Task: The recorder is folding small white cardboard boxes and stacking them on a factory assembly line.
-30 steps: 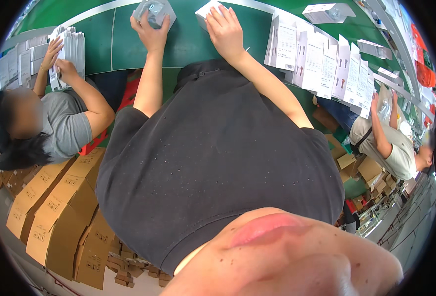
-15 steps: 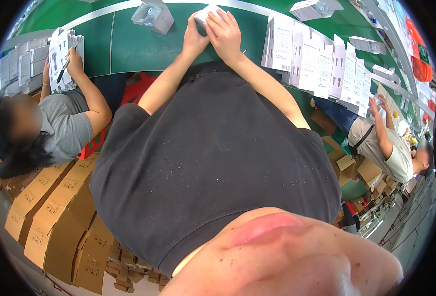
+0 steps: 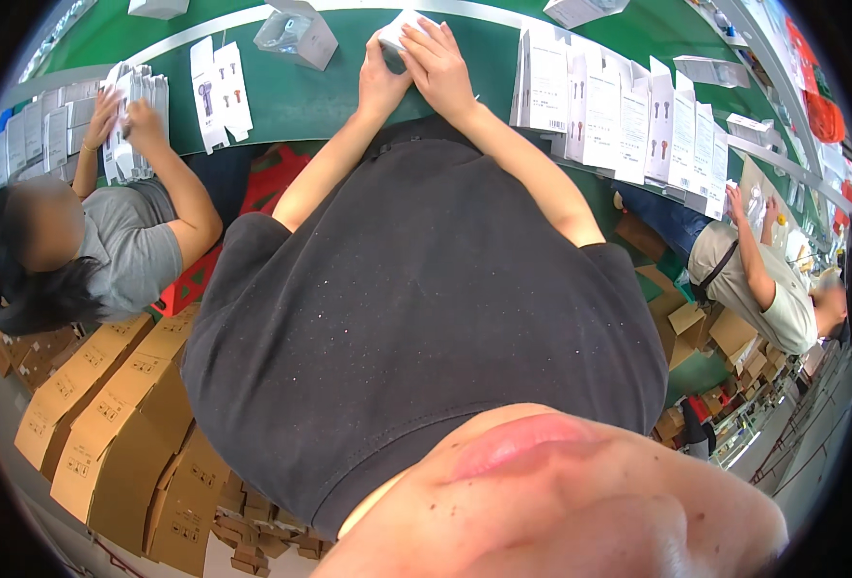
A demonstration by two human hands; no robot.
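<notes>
Green worktop [image 3: 301,108] bent across the upper view. Left hand [image 3: 385,85] and right hand [image 3: 436,67] were cupped together around a small white box [image 3: 402,25], between an open carton [image 3: 317,44] and a row of white cartons [image 3: 601,116]. Light, even pressure looked wisest, sparing its walls.

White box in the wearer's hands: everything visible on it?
The white box is angular, plain where visible, and looks like smooth cardboard. The left hand holds its left side; the right hand covers much of its right side. It is over the green tabletop; whether it rests there is unclear. The hands hide the rest, including whether it is open.
</notes>
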